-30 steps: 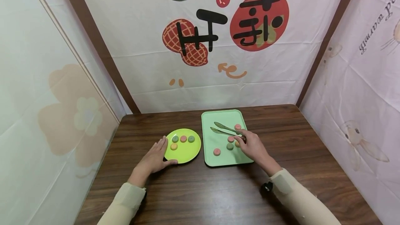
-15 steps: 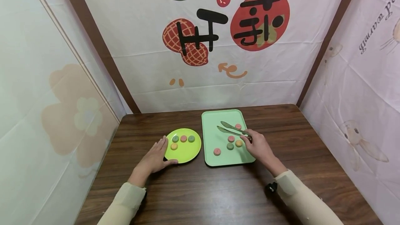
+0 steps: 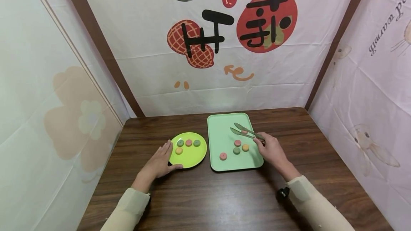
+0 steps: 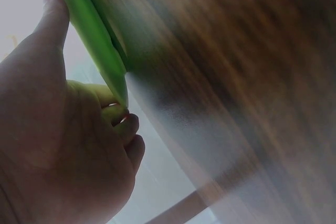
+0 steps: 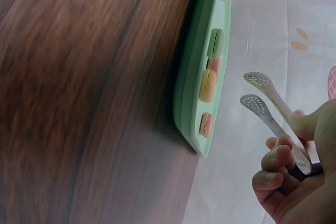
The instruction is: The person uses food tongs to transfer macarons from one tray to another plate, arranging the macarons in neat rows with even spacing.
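My right hand grips metal tongs with perforated tips, their arms spread and nothing held between them. They hover over the right side of the pale green tray. One pink macaron shows between the arms in the head view. Nearer lie another pink macaron, a green macaron, a yellow macaron and a pink one toward the front. My left hand rests at the left rim of the lime plate, fingers straight along it, thumb at its front rim.
On the plate are two green macarons, a pink macaron and a yellow one. Plate and tray stand side by side on a dark wooden table. Printed white cloth hangs behind the table and at both sides.
My right hand and the tongs have drawn back to the right over the tray, uncovering the yellow macaron. The left hand, plate and macarons stay in place.
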`<move>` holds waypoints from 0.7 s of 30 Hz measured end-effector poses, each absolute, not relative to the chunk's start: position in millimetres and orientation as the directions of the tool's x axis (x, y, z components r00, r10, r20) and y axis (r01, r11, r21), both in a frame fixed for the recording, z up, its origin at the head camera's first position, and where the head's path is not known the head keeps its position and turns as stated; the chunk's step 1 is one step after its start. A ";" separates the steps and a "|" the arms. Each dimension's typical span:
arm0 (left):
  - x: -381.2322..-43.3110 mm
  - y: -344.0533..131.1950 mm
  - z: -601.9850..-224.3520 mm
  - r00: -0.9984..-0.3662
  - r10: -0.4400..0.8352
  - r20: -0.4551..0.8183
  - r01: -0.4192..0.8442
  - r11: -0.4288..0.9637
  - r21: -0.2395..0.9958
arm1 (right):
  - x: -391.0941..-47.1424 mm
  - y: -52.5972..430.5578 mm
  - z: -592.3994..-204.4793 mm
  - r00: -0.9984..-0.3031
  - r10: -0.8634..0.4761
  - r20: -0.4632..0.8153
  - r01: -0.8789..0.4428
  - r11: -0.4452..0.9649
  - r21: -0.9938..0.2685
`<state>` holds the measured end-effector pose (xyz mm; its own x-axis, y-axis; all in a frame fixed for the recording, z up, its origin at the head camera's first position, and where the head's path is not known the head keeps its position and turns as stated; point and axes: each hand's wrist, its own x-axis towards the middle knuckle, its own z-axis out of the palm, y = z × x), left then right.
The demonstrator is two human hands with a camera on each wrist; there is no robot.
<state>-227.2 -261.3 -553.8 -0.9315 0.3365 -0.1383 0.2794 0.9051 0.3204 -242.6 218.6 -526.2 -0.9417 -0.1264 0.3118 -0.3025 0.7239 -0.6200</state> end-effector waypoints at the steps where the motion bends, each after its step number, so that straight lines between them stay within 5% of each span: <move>1: -227.3 -261.3 -553.7 -0.932 0.336 -0.138 0.279 0.905 0.322 | -242.6 220.0 -526.1 -0.942 -0.125 0.311 -0.301 0.722 -0.623; 21: -227.6 -260.3 -552.5 -0.933 0.329 -0.150 0.268 0.908 0.321 | -249.3 249.0 -533.2 -0.963 -0.077 0.258 -0.224 0.759 -0.611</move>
